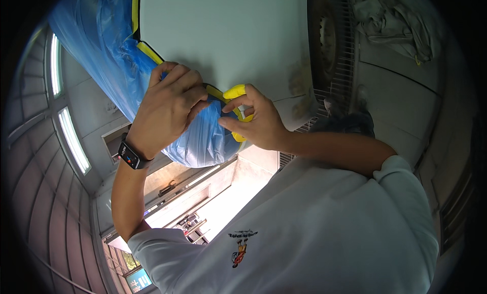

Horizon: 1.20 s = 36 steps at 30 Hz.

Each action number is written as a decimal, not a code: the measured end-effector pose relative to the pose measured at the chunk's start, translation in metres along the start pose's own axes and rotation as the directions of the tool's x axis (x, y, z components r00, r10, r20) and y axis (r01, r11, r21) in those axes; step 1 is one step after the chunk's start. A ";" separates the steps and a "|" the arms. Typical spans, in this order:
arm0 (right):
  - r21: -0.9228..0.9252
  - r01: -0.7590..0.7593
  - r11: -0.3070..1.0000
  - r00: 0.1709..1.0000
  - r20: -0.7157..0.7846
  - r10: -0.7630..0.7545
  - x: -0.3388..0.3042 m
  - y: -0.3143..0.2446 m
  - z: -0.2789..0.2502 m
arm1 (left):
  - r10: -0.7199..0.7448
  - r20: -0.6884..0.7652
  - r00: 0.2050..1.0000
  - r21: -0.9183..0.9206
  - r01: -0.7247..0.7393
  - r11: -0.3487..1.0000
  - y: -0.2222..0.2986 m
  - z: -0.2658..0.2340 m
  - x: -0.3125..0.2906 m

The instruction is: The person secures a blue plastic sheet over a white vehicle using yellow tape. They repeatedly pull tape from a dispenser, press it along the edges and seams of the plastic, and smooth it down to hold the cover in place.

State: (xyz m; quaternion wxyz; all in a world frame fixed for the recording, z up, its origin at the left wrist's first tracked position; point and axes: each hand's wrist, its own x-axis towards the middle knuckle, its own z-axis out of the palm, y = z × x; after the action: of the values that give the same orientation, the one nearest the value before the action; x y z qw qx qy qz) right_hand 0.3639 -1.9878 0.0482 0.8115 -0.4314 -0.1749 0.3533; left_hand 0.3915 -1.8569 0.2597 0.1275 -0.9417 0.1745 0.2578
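Note:
My left hand (pixel 172 106), with a dark watch on its wrist, is closed over the edge of a blue plastic sheet (pixel 203 144). Its fingertips bend down out of sight at the border of a pale, smooth vehicle panel (pixel 228 35). Close on its right, my right hand (pixel 261 119) curls its fingers around yellow tape (pixel 235 91), part of which stands up loose by the index finger. A gap shows between that hand's thumb and fingers. More yellow tape (pixel 149 51) runs along the seam between sheet and panel.
A dark wheel (pixel 327 37) stands right of the panel beside a floor grating (pixel 346 45). Crumpled grey cloth (pixel 398 22) lies on the floor at the far right. Lit tubes (pixel 73 139) line the left wall, and a bright doorway (pixel 238 192) opens below the sheet.

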 end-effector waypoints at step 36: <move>-0.241 0.260 0.935 0.956 0.204 -0.213 0.047 -0.009 -0.002 | -0.039 -0.184 0.982 0.079 0.054 0.995 0.000 0.014 -0.029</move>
State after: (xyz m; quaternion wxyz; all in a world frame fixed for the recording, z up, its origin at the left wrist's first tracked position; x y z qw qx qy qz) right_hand 0.4012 -1.9588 0.0530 0.7647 -0.4792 -0.3416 0.2625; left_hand 0.3618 -1.8442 0.2638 0.1565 -0.9589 0.1741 0.1600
